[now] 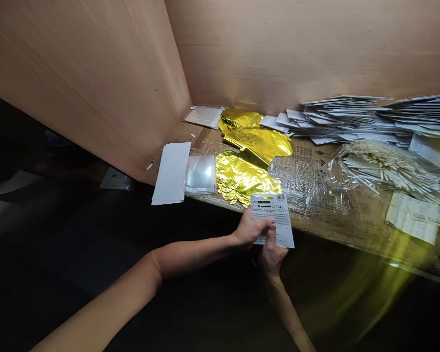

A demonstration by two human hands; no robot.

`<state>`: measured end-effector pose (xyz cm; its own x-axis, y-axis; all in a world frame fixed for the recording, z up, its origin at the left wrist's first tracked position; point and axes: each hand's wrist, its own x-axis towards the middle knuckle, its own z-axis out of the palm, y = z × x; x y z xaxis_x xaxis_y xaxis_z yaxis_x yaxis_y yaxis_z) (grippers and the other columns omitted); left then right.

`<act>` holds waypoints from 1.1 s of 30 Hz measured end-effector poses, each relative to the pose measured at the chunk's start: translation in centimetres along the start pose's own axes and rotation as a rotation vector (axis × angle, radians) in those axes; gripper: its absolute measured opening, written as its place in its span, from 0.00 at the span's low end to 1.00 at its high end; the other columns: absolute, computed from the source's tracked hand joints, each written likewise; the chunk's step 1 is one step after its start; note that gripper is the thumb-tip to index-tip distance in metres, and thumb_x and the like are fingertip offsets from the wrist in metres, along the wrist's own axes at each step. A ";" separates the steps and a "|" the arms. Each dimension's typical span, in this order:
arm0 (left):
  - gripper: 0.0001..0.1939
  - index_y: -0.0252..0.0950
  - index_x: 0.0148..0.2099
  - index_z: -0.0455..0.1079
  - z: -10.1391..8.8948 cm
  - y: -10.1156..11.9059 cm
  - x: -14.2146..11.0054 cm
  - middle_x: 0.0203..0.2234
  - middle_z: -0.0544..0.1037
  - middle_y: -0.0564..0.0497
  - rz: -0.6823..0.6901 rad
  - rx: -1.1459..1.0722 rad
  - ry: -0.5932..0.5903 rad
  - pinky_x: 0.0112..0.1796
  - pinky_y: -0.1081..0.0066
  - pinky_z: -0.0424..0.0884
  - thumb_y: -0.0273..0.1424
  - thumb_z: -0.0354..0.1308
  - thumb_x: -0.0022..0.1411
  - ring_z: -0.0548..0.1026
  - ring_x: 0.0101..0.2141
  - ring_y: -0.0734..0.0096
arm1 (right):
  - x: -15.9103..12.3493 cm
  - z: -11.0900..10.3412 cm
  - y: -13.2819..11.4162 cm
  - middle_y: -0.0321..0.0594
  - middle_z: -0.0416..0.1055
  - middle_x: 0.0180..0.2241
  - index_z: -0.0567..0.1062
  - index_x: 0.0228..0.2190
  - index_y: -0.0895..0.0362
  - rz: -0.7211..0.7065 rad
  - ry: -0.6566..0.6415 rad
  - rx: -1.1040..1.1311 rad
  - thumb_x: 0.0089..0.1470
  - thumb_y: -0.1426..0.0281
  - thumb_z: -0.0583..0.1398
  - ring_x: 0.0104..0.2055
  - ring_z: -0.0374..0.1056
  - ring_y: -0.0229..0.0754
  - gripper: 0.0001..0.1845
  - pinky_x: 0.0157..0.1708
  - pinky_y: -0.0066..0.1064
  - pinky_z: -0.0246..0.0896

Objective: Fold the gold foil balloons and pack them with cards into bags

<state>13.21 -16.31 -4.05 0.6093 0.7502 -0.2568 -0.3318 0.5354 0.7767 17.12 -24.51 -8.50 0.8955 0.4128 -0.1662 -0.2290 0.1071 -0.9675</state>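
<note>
A white printed packaging card (282, 227) with a barcode and a hanging slot is held up in front of the table edge. My left hand (248, 229) grips its left side, thumb lying across the printed face. From below, my right hand (273, 254) pinches the card's lower edge, its thumb close to the left thumb. Whatever lies behind the card is hidden. Just beyond it are gold foil balloons (247, 176), flat and shiny, with more gold foil (267, 142) behind.
Left on the cardboard-covered table (315, 205) are white cards (171, 171) and clear plastic sleeves (201, 174). More sleeves (205, 116) lie near the wooden panel (106, 73). Stacked cards (344, 117) line the back. A plastic bag of white sticks (396, 171) and folded leaflets (412, 217) sit right.
</note>
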 end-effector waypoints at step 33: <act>0.28 0.43 0.59 0.79 -0.2 2.1 7.0 0.61 0.78 0.39 0.530 1.163 -0.897 0.69 0.51 0.62 0.34 0.74 0.55 0.70 0.67 0.46 | 4.2 -6.7 -1.2 0.35 0.76 0.25 0.73 0.34 0.58 0.337 -0.280 0.130 0.44 0.49 0.77 0.15 0.63 0.31 0.31 0.10 0.17 0.43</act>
<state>16.70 -9.88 -4.35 0.9625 0.0540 0.2657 -0.1797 -0.6066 0.7744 23.70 -28.92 -9.35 0.6290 0.6711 -0.3925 -0.5518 0.0297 -0.8335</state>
